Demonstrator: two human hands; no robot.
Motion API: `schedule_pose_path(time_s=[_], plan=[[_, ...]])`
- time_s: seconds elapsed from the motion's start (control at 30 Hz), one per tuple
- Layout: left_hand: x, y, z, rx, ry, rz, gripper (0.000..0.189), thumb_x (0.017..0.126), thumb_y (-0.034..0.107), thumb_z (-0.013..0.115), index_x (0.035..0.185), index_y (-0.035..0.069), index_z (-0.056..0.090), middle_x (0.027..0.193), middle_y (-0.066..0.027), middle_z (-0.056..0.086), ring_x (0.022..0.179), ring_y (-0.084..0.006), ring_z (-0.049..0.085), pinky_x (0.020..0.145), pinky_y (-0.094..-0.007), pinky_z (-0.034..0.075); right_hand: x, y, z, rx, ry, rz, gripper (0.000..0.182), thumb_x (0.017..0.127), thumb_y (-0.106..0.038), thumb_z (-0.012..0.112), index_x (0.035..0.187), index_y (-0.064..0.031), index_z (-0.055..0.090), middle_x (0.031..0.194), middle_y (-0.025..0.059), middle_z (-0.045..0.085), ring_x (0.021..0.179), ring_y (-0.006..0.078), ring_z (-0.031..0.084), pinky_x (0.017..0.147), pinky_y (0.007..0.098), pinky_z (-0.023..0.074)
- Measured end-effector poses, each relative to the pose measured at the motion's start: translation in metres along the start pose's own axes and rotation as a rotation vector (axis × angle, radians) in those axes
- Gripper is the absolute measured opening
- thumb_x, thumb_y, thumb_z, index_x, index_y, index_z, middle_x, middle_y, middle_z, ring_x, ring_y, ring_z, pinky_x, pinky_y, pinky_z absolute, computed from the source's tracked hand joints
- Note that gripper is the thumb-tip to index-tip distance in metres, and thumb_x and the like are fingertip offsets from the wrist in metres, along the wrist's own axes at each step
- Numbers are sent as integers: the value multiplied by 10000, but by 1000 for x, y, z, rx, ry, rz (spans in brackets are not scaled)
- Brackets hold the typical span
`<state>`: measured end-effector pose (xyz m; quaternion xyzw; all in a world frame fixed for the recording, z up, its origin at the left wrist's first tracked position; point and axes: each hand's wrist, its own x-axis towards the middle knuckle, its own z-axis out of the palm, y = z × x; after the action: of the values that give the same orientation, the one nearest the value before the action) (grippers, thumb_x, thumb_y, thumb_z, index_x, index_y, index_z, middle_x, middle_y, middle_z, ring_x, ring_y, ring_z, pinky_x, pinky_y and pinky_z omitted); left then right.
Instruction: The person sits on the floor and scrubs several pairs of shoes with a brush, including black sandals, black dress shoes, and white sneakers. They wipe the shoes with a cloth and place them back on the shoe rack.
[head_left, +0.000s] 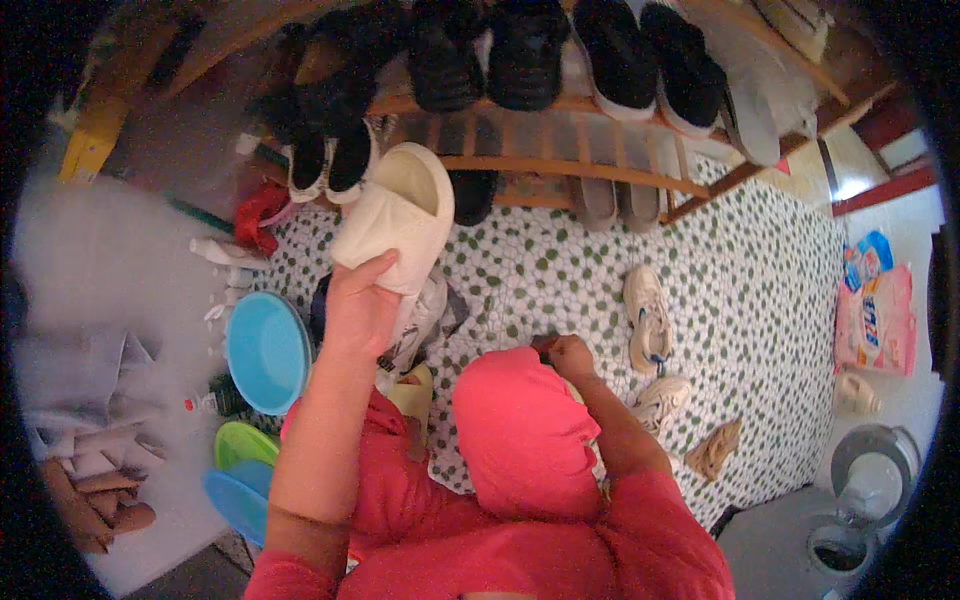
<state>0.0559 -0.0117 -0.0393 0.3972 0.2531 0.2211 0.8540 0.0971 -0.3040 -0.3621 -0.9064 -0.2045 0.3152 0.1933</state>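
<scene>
My left hand (366, 304) grips a cream slide slipper (401, 217) near its toe end, with the thumb on top. The slipper is held up in front of the wooden shoe rack (585, 171), beside a pair of black shoes with white soles (349, 169). Near my right knee, low over the pebble-patterned floor, is my right hand (568, 354); its fingers are curled close to something dark, and whether it holds that cannot be told. To its right lie beige sneakers (646, 319). Behind my left wrist is a pale grey item (427, 315), partly hidden.
Black shoes (525, 56) line the rack's upper shelf. Blue basins (268, 352) and a green basin (244, 446) stand at the left. A brown crumpled item (714, 450) lies on the floor at the right. Pink packaging (876, 322) stands by the right wall.
</scene>
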Motion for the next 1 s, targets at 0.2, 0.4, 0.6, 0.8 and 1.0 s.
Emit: schedule_pose_path(time_s=[0.2, 0.4, 0.6, 0.8, 1.0], plan=[[0, 4, -5, -41, -18, -5, 542, 771, -59, 522, 1288, -2, 370, 1246, -127, 486, 1165, -269, 471, 1001, -379, 372, -19, -123, -186, 1389, 234, -190, 251, 857, -182, 578, 1062, -37, 577, 1028, 76, 612, 968, 164, 555, 874, 306, 423], [-23, 10, 23, -142, -408, 70, 505, 943, 337, 434, 1339, 44, 324, 1356, -76, 398, 1228, -214, 408, 1043, -366, 311, -81, -273, -290, 558, 401, -787, 465, 825, -298, 615, 1224, -81, 517, 1197, 116, 525, 1151, 252, 447, 962, 354, 346], [-59, 34, 27, -508, -538, 14, 584, 892, 517, 427, 1324, 127, 378, 1334, -76, 433, 1229, -253, 414, 1040, -423, 324, -110, -336, -288, -483, 844, -1117, 523, 756, -466, 623, 1155, -136, 552, 1276, 119, 456, 1250, 382, 308, 1014, 541, 229], [-81, 61, 14, -523, -567, 68, 630, 835, 546, 508, 1311, 148, 398, 1331, -58, 436, 1230, -259, 409, 1051, -467, 289, -124, -361, -283, -519, 804, -1316, 395, 788, -330, 604, 1123, -122, 571, 1259, 84, 488, 1212, 319, 396, 1031, 517, 241], [-91, 55, 19, -520, -490, 73, 642, 848, 548, 485, 1311, 115, 388, 1325, -68, 441, 1232, -255, 409, 1063, -464, 272, -115, -340, -270, -266, 758, -1369, 265, 766, -132, 568, 1024, -74, 587, 1176, 99, 538, 1125, 319, 469, 945, 406, 388]])
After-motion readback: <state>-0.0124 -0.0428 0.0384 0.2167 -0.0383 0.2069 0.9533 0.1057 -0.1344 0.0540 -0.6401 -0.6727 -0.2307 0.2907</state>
